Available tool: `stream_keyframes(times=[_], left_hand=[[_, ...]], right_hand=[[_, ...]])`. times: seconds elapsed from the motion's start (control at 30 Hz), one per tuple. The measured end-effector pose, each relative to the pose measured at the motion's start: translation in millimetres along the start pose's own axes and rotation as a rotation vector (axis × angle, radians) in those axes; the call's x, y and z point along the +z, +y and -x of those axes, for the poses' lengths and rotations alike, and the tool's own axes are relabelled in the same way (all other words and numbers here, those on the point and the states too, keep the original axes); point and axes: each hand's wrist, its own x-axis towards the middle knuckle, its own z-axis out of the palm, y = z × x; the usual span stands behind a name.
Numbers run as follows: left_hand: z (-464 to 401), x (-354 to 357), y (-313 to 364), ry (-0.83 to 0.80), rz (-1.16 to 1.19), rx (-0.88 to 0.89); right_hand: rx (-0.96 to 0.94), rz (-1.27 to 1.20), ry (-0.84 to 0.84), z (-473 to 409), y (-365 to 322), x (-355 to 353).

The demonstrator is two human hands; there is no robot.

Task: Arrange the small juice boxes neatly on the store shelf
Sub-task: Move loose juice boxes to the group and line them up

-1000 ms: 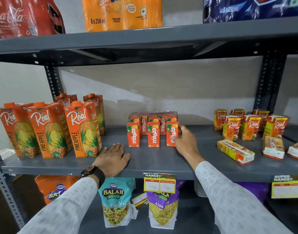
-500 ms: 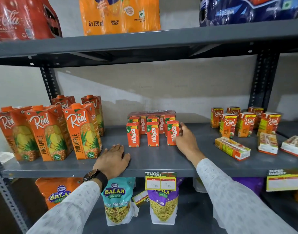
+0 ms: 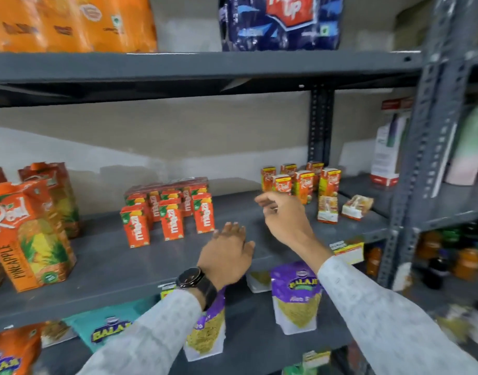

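Observation:
Small orange Maaza juice boxes (image 3: pixel 169 212) stand in neat rows at the middle of the grey shelf (image 3: pixel 119 269). Further right, small Real juice boxes (image 3: pixel 302 182) stand in a loose cluster, and two more (image 3: pixel 327 209) (image 3: pixel 357 207) lie tipped over beside them. My right hand (image 3: pixel 285 219) hovers above the shelf between the two groups, fingers loosely curled and holding nothing, just left of the Real cluster. My left hand (image 3: pixel 227 255), with a watch on the wrist, rests flat near the shelf's front edge, fingers spread.
Large Real pineapple cartons (image 3: pixel 29 234) stand at the left. Soft-drink multipacks (image 3: pixel 281 21) sit on the shelf above. Balaji snack bags (image 3: pixel 297 296) hang below. A grey upright (image 3: pixel 432 136) separates a neighbouring rack of bottles at the right.
My right hand left the rightmost Maaza box and lifted rightward toward the Real boxes. My left hand slid right along the shelf. The view swung to the right.

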Motion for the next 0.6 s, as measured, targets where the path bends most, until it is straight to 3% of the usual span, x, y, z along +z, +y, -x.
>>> stream_keyframes(times=[0.23,0.33,0.47,0.53,0.6], left_hand=[[-73,40,40,-0.150,-0.071,-0.188],[-78,50,38,-0.157,-0.087,-0.256],[-70,47,33,-0.154,-0.103,-0.254],[-68,42,32,-0.164,-0.100,-0.251],[-67,40,35,-0.158,-0.081,-0.257]], right_hand=[[0.064,0.451,0.098,-19,105,-106],[0.097,0.731,-0.083,-33,148,-135],[0.069,0.839,-0.415,-57,187,-136],[0.074,0.819,-0.498,-57,171,-142],[0.075,0.838,-0.475,-57,163,-146]])
